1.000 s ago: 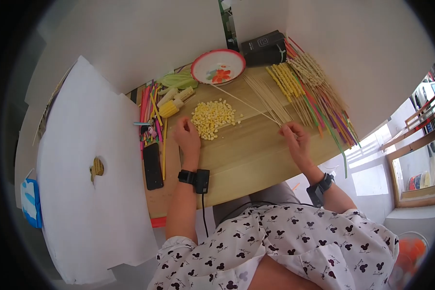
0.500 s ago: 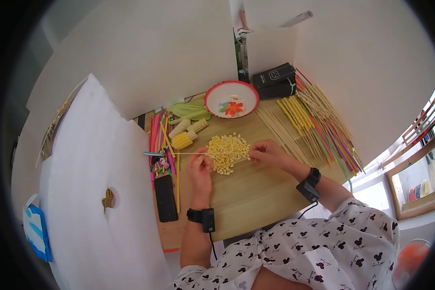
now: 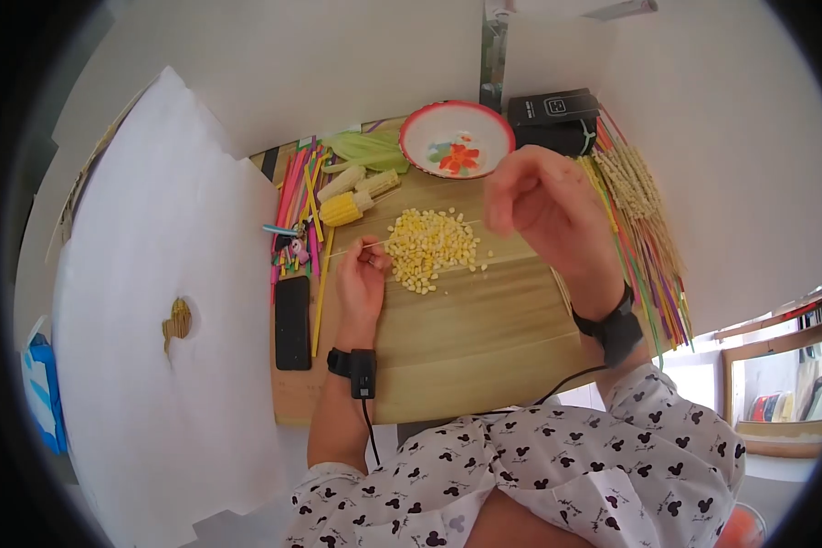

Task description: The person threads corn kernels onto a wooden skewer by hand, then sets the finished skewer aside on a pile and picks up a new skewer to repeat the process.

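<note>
My left hand [image 3: 363, 274] is closed in a pinch on a thin wooden skewer [image 3: 338, 253], just left of a pile of loose corn kernels [image 3: 429, 247]. The skewer's right part runs over the pile and is hard to make out. My right hand [image 3: 553, 205] is raised toward the camera, above the table's right side, with its fingers curled in. Whatever it may hold is hidden. Up and left of the pile lie a partly stripped yellow corn cob [image 3: 341, 209] and paler cobs [image 3: 342, 184].
A red-rimmed bowl [image 3: 411, 157] stands at the back beside green husks [image 3: 367, 151]. Colored strips [image 3: 297, 187] and a black phone [image 3: 292, 324] lie left. Dark boxes [image 3: 550, 108] and bundled braided strands [image 3: 632, 178] are right. White panels [image 3: 338, 64] enclose the table [image 3: 457, 347].
My right hand has let go of the skewer's right end and risen toward the camera. My left hand still pinches the skewer, which now tilts. The view has shifted.
</note>
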The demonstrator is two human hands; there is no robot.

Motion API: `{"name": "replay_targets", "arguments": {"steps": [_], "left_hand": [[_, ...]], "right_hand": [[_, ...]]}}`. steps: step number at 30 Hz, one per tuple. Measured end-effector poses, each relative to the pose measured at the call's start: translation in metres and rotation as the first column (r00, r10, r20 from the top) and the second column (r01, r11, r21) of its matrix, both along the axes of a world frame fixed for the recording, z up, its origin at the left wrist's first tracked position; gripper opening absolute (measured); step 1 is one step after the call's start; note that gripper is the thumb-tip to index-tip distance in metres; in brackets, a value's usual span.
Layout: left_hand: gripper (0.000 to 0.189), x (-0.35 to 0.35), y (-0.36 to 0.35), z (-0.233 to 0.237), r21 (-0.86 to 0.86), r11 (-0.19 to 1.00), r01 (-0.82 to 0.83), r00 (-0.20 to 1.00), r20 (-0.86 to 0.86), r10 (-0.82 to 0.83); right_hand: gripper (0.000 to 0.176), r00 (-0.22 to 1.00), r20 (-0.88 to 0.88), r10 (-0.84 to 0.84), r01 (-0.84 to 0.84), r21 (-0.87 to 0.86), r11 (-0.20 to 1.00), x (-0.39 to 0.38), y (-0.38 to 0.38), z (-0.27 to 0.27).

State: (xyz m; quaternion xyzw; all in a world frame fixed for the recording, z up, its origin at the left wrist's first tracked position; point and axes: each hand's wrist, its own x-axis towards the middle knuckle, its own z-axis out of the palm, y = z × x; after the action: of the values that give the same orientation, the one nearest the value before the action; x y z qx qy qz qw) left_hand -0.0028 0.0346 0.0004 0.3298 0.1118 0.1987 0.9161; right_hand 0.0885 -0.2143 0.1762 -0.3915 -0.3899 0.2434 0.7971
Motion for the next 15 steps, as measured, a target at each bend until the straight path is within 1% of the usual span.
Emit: {"name": "replay_targets", "arguments": {"steps": [1, 2, 3, 4, 6, 7, 8, 9, 10, 11, 12, 13, 14, 15], "left_hand": [[0.023, 0.000, 0.000, -0.001, 0.001, 1.000, -0.012, 1.000, -0.005, 0.012], [0.022, 0.001, 0.001, -0.001, -0.031, 0.999, -0.015, 0.999, -0.038, 0.014], [0.022, 0.001, 0.001, -0.002, -0.060, 0.998, -0.020, 0.997, -0.072, 0.016], [0.022, 0.001, 0.002, -0.004, -0.050, 0.998, -0.029, 0.996, -0.081, 0.025], [0.020, 0.001, 0.006, -0.010, -0.022, 1.000, 0.003, 1.000, -0.002, -0.003], [0.020, 0.000, 0.007, -0.012, -0.018, 1.000, 0.009, 1.000, -0.024, -0.010], [0.019, 0.001, 0.009, -0.013, -0.007, 1.000, 0.018, 1.000, 0.003, -0.018], [0.019, 0.004, 0.010, -0.015, -0.001, 1.000, 0.031, 0.999, 0.026, -0.031], [0.019, 0.003, 0.009, -0.014, -0.013, 0.999, 0.051, 0.999, -0.002, -0.051], [0.019, 0.002, 0.008, -0.010, -0.018, 0.998, 0.054, 0.999, -0.004, -0.054], [0.019, 0.002, 0.007, -0.007, -0.022, 0.998, 0.057, 0.998, -0.002, -0.057], [0.019, 0.001, 0.010, -0.009, -0.039, 0.996, 0.078, 0.997, -0.022, -0.078], [0.019, 0.001, 0.013, -0.011, -0.030, 0.995, 0.091, 0.996, 0.015, -0.090], [0.020, 0.003, 0.016, -0.012, -0.015, 0.995, 0.101, 0.993, 0.057, -0.100]], "right_hand": [[0.038, 0.988, 0.035, 0.147, -0.151, 0.146, 0.978, -0.013, 0.005, 0.008], [0.037, 0.955, 0.088, 0.283, -0.296, 0.287, 0.911, -0.026, 0.008, 0.014], [0.035, 0.928, 0.102, 0.358, -0.370, 0.337, 0.866, -0.040, 0.008, 0.019], [0.035, 0.896, 0.122, 0.427, -0.439, 0.387, 0.811, -0.050, 0.008, 0.022], [0.035, 0.827, 0.306, 0.472, -0.549, 0.254, 0.797, -0.055, 0.005, 0.028], [0.034, 0.842, 0.392, 0.369, -0.506, 0.342, 0.792, -0.062, 0.008, 0.024], [0.033, 0.846, 0.470, 0.251, -0.465, 0.423, 0.778, -0.072, 0.013, 0.020], [0.033, 0.859, 0.453, 0.239, -0.444, 0.429, 0.787, -0.086, 0.012, 0.018], [0.020, 0.905, 0.407, 0.123, -0.337, 0.508, 0.793, -0.106, 0.007, 0.020], [0.023, 0.936, 0.353, 0.007, -0.223, 0.574, 0.788, -0.118, 0.005, 0.021], [0.023, 0.944, 0.329, -0.007, -0.191, 0.567, 0.801, -0.118, 0.005, 0.022], [0.019, 0.898, 0.368, -0.241, -0.063, 0.650, 0.757, -0.117, 0.007, 0.022], [0.015, 0.799, 0.386, -0.461, 0.042, 0.729, 0.683, -0.115, 0.008, 0.022], [0.015, 0.795, 0.380, -0.472, 0.063, 0.723, 0.688, -0.114, 0.010, 0.021]]}}
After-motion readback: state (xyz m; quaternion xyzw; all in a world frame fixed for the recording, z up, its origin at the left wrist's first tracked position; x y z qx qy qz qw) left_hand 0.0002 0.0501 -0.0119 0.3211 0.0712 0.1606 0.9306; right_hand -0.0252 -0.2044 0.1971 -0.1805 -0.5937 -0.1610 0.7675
